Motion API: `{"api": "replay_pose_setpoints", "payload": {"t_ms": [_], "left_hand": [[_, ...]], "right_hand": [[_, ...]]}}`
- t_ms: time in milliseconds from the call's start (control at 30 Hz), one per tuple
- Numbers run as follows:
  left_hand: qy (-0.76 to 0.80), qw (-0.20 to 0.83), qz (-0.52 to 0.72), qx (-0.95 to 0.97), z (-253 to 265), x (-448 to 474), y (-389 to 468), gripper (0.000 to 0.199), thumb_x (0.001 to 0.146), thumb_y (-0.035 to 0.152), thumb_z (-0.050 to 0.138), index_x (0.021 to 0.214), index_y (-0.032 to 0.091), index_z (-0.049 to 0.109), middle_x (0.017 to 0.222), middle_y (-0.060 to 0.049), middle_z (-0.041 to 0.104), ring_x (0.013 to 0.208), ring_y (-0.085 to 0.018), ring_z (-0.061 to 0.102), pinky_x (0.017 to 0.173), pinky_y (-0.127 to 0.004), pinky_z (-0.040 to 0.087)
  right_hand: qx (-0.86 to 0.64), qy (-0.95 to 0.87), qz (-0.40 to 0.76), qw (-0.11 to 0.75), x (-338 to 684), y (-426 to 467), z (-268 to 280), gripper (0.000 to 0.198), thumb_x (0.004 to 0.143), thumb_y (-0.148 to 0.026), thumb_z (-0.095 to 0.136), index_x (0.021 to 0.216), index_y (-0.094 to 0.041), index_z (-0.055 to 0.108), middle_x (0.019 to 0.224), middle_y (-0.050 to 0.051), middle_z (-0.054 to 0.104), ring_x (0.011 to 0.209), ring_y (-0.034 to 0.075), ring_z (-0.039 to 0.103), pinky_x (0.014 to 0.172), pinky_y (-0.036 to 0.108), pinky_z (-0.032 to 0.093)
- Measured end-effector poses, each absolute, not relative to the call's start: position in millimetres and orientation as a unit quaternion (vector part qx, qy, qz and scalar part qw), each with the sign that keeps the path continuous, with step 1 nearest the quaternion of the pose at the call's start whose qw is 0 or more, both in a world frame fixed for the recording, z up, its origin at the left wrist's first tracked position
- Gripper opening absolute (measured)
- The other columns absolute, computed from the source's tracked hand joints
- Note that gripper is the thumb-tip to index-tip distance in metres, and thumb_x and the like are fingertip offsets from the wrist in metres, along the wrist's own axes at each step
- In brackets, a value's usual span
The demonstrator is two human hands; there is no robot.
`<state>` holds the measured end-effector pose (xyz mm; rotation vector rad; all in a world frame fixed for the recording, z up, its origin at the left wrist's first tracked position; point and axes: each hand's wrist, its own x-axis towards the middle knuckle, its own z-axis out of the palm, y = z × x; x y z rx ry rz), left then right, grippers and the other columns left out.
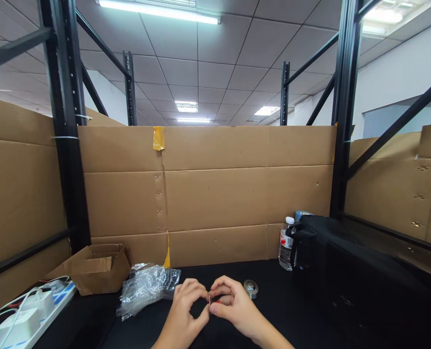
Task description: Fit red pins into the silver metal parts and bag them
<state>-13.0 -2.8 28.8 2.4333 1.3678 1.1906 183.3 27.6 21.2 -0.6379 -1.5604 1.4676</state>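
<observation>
My left hand (187, 312) and my right hand (237, 306) meet fingertip to fingertip low in the middle of the head view, above the black table surface. Both are closed in a pinch on a small thin piece (210, 299), seen nearly edge-on and too small to name. A bit of red shows at the right fingertips; whether it belongs to that piece I cannot tell. Just behind my right hand lies a small roll of tape (251, 288). Crumpled clear plastic bags (146, 289) lie behind and to the left of my left hand.
An open cardboard box (100, 277) stands at the left, beside a power strip (52, 317) with white plugs and cables. To the right are a water bottle (285, 247) and a large black bag (349, 286). Cardboard walls (215, 203) and black metal posts (66, 121) enclose the table.
</observation>
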Motion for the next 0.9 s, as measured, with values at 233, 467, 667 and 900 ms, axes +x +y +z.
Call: {"api": "replay_pose_setpoints", "payload": {"t_ms": [233, 467, 667, 900], "left_hand": [[0.462, -0.002, 0.370, 0.806, 26, -13, -3, 0.005, 0.078, 0.019, 0.067, 0.080, 0.024, 0.067, 0.086, -0.001, 0.070, 0.094, -0.023, 0.062, 0.087, -0.038, 0.039], [0.518, -0.028, 0.368, 0.771, 33, -17, 0, 0.009, 0.076, 0.016, 0.062, 0.074, 0.024, 0.066, 0.082, 0.000, 0.070, 0.090, -0.023, 0.062, 0.086, -0.038, 0.037], [0.565, -0.003, 0.301, 0.768, 27, -42, 10, 0.012, 0.077, 0.016, 0.058, 0.076, 0.023, 0.068, 0.088, -0.002, 0.070, 0.094, -0.024, 0.061, 0.088, -0.036, 0.040], [0.621, 0.018, 0.154, 0.768, 12, -58, 12, 0.014, 0.072, 0.015, 0.058, 0.077, 0.021, 0.071, 0.094, -0.007, 0.071, 0.095, -0.026, 0.063, 0.085, -0.035, 0.044]], "right_hand": [[-0.263, -0.633, 0.595, 0.420, 178, 23, 18, 0.053, 0.065, -0.039, 0.092, 0.103, -0.021, 0.060, 0.102, 0.005, 0.070, 0.086, 0.016, 0.069, 0.077, 0.028, 0.050], [-0.309, -0.691, 0.508, 0.411, 181, 27, 17, 0.049, 0.069, -0.036, 0.084, 0.106, -0.024, 0.054, 0.101, 0.003, 0.068, 0.073, 0.012, 0.062, 0.064, 0.024, 0.045], [-0.448, -0.794, 0.210, 0.352, 219, 51, 26, 0.030, 0.069, -0.023, 0.077, 0.097, -0.024, 0.066, 0.098, 0.002, 0.070, 0.087, 0.019, 0.064, 0.080, 0.029, 0.046], [-0.607, -0.757, 0.119, 0.211, 283, 82, 23, 0.033, 0.063, -0.024, 0.080, 0.095, -0.030, 0.074, 0.101, 0.003, 0.073, 0.099, 0.026, 0.066, 0.081, 0.032, 0.043]]}}
